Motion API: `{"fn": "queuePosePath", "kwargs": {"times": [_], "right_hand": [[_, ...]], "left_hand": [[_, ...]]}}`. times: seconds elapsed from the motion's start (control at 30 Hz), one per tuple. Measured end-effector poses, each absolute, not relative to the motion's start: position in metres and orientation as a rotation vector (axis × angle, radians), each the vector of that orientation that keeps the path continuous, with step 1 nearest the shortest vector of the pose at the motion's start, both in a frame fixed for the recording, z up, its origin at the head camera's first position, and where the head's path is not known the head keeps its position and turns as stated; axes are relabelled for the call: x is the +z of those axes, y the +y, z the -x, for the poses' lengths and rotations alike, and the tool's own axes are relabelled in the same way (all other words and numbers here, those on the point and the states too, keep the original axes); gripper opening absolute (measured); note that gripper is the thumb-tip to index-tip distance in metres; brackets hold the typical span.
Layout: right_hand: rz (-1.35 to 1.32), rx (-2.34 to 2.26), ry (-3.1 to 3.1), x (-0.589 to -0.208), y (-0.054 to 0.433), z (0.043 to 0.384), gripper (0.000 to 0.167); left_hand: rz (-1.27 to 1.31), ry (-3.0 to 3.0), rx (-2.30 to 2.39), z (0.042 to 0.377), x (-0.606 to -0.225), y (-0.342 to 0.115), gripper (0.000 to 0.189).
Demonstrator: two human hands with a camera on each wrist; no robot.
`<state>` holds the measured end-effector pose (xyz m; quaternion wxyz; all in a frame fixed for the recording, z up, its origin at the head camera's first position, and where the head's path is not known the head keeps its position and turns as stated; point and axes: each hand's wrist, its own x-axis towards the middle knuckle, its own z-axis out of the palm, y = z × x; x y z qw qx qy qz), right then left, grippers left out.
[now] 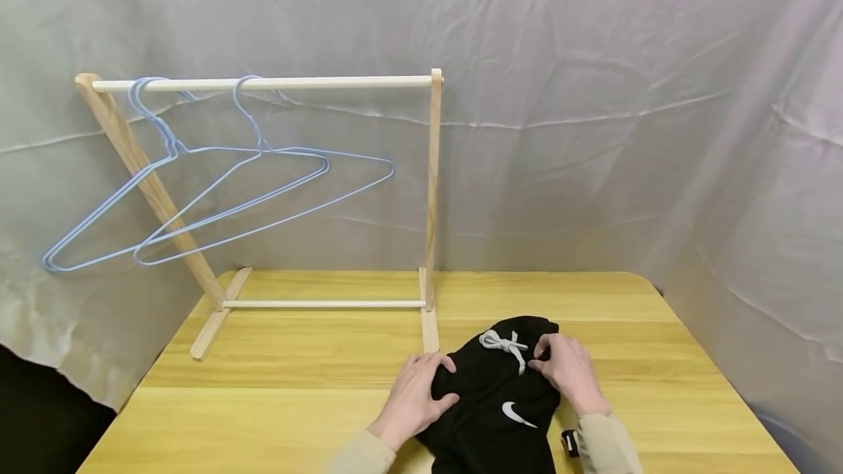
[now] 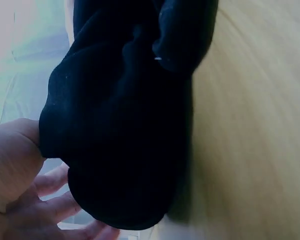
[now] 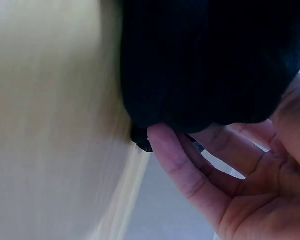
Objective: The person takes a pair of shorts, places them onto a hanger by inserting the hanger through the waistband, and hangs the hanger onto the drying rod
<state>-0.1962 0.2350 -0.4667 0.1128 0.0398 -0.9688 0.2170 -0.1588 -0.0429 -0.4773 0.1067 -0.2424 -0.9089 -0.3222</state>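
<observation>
Near, right of centre on the bench (image 1: 263,423), lies a black garment (image 1: 490,404), its left edge gripped by the left hand (image 1: 415,397), right edge pinched by the right hand (image 1: 571,370); far left, a wooden rack (image 1: 349,83) carries blue hangers (image 1: 263,144).

Head cam: high, set back, facing forward-down; gets rack (image 1: 329,83), table (image 1: 296,423), garment (image 1: 490,397), both hands. Wrist cams: close-up on garment and own hand, rolled sideways; table right in left's, left in right's. All share garment.

Creased grey fabric (image 1: 560,93) hangs behind and beside a yellowish wood-grain table (image 1: 263,401)
</observation>
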Motion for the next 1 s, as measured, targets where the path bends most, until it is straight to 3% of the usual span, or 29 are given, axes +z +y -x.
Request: {"fn": "queuePosePath", "kwargs": {"times": [0.17, 0.37, 0.47, 0.83, 1.0], "right_hand": [[-0.111, 0.666, -2.849, -0.468, 0.238, 0.197, 0.031], [-0.081, 0.808, -2.953, -0.469, 0.244, 0.199, 0.08], [-0.099, 0.867, -3.005, -0.469, 0.248, 0.2, 0.09], [-0.074, 0.867, -3.046, -0.471, 0.252, 0.202, 0.074], [-0.074, 0.956, -3.004, -0.472, 0.255, 0.201, 0.052]], "left_hand": [[0.742, -2.66, -0.898, 0.158, -0.472, -0.039, 0.058], [0.745, -2.556, -0.873, 0.161, -0.472, -0.047, 0.068], [0.714, -2.475, -0.843, 0.165, -0.471, -0.058, 0.069], [0.551, -2.38, -0.728, 0.177, -0.465, -0.086, 0.063], [0.528, -2.409, -0.73, 0.178, -0.467, -0.089, 0.059]]}}
